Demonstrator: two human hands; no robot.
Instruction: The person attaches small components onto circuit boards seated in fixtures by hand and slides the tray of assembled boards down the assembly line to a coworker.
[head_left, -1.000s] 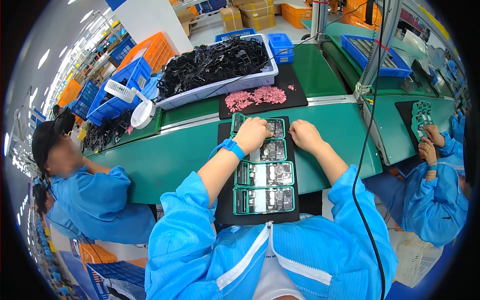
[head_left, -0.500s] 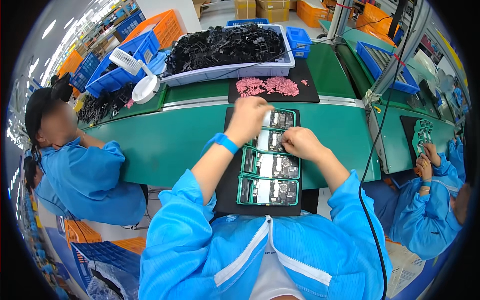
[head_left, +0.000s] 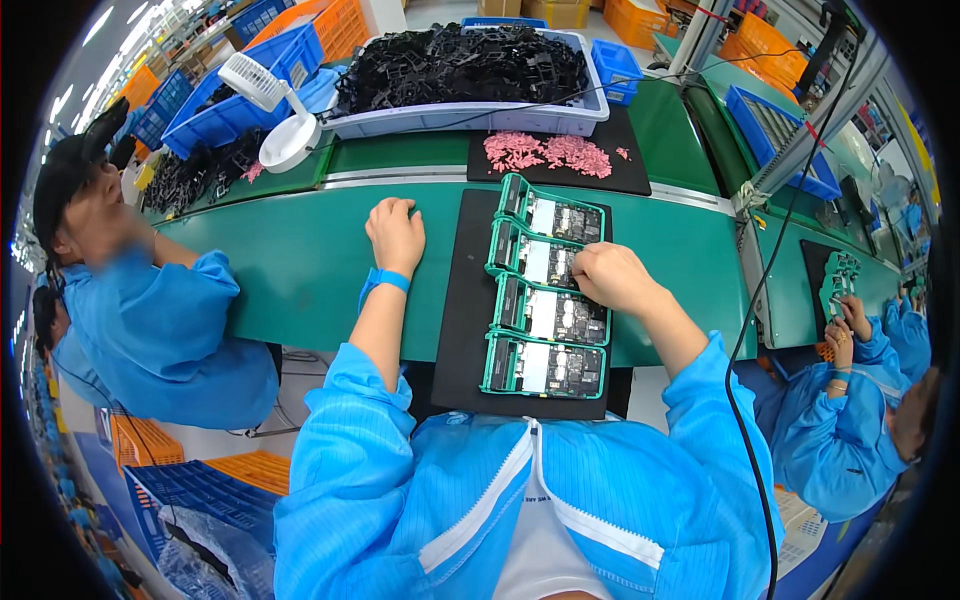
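Your left hand (head_left: 396, 238) curls left of the black mat (head_left: 466, 320) while your right hand (head_left: 614, 277) pinches narrowly at the second-farthest circuit board (head_left: 548, 263), anything held impossible to tell.

Short line of small dark print is running across the white undershirt (head_left: 542, 545), inside the open blue jacket (head_left: 470, 475). White label (head_left: 298, 74) is sitting on the blue bin (head_left: 212, 127) behind the white fan (head_left: 288, 146); another is showing on the small blue bin (head_left: 614, 68) beside the tray (head_left: 465, 125). Both too small to read.
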